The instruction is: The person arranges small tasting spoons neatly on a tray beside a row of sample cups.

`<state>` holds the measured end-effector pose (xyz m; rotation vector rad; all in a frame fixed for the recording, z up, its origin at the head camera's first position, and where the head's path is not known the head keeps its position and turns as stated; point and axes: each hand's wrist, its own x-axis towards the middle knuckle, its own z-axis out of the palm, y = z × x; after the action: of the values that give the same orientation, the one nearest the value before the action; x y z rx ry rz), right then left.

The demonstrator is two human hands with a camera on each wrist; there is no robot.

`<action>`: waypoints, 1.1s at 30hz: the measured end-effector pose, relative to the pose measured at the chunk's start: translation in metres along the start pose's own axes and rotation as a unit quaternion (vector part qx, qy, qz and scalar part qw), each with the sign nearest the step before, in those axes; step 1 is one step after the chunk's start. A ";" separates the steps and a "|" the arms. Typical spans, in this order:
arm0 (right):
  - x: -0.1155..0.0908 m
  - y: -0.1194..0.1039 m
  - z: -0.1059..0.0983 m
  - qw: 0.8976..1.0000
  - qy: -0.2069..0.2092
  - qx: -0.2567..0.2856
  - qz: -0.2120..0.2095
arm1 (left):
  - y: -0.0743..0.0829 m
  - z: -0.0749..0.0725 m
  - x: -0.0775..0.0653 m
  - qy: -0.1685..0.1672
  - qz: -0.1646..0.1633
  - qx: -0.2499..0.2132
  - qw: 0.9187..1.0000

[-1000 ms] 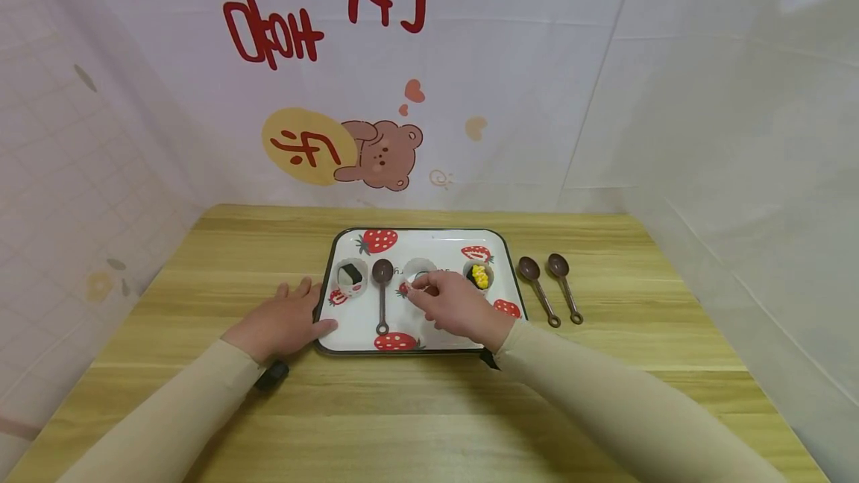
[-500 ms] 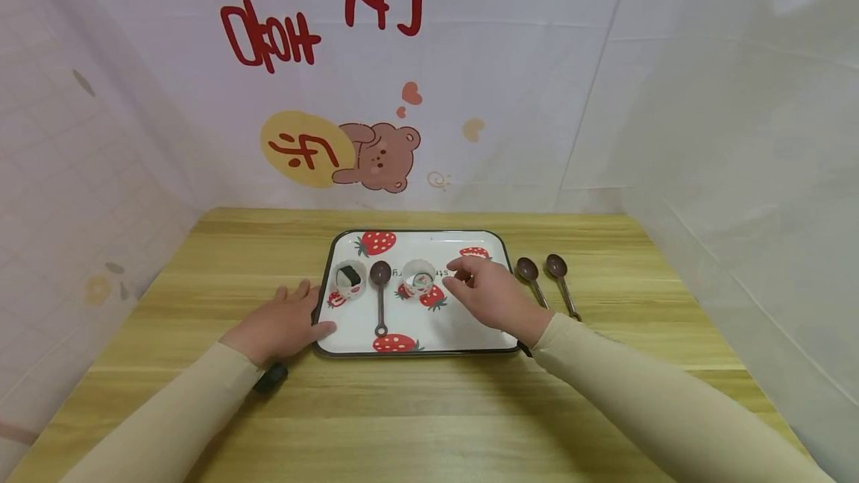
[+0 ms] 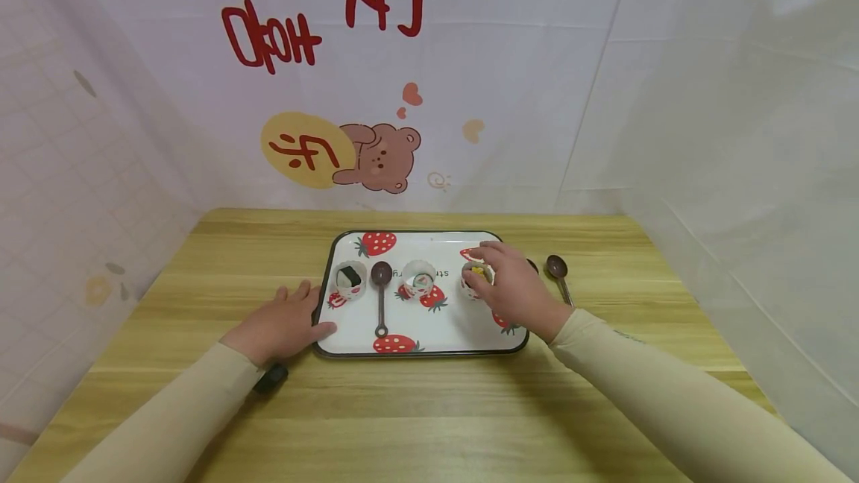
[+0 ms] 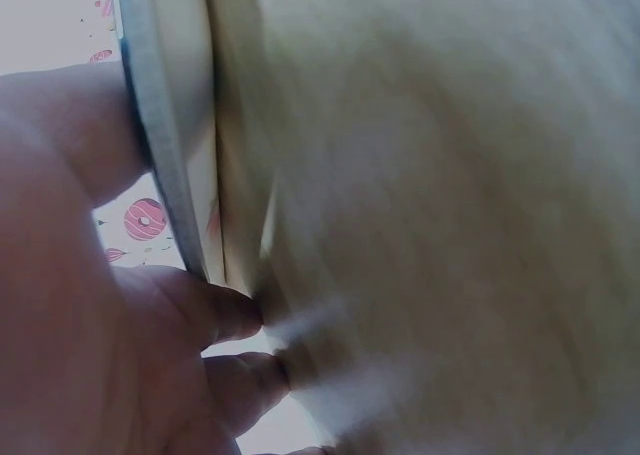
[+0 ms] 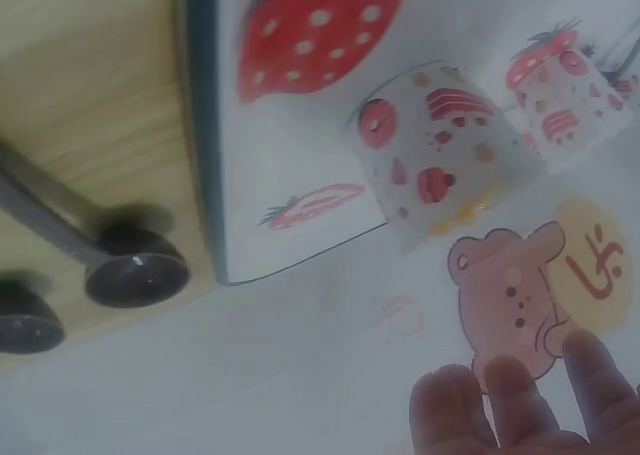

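My right hand (image 3: pixel 515 285) hovers by the right-hand small paper cup (image 5: pixel 440 155), thumb and fingers spread apart around its near side. Yellow-topped food (image 3: pixel 478 271) shows in that cup. In the right wrist view the visible fingers (image 5: pixel 520 405) are extended and apart from the cup. My left hand (image 3: pixel 282 325) rests at the left edge of the strawberry-patterned tray (image 3: pixel 443 334), its thumb over the rim and its fingers outside it. A middle cup (image 3: pixel 420 279) holds a round sushi-like slice; a left cup (image 3: pixel 352 291) holds a white-and-black rice ball.
A brown spoon (image 3: pixel 382 276) lies on the tray between the left and middle cups. Two more brown spoons lie on the table right of it; one spoon (image 3: pixel 557 267) shows clearly, the other mostly behind my hand. Fabric walls (image 3: pixel 510 58) enclose the table's back and sides.
My right hand has moved right from the middle cup to the right-hand cup, and its fingers have spread. The middle cup's slice is now uncovered. The left hand has stayed put.
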<state>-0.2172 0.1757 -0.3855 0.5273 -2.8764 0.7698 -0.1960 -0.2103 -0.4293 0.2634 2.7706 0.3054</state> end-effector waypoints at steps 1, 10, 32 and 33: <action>0.000 0.001 0.000 1.000 -0.001 -0.005 -0.001 | 0.000 0.000 0.000 -0.001 0.000 -0.001 1.000; 0.002 0.019 -0.004 0.998 -0.028 -0.057 -0.004 | 0.000 0.000 -0.001 -0.005 -0.002 0.002 1.000; -0.002 0.046 -0.011 0.989 -0.073 -0.121 0.035 | 0.002 -0.002 -0.003 -0.003 0.000 0.000 1.000; -0.003 0.047 -0.011 0.989 -0.074 -0.122 0.036 | 0.002 -0.002 -0.003 -0.003 0.000 0.000 1.000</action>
<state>-0.2312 0.2200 -0.3981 0.4691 -3.0808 0.3917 -0.1936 -0.2096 -0.4261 0.2632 2.7651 0.3050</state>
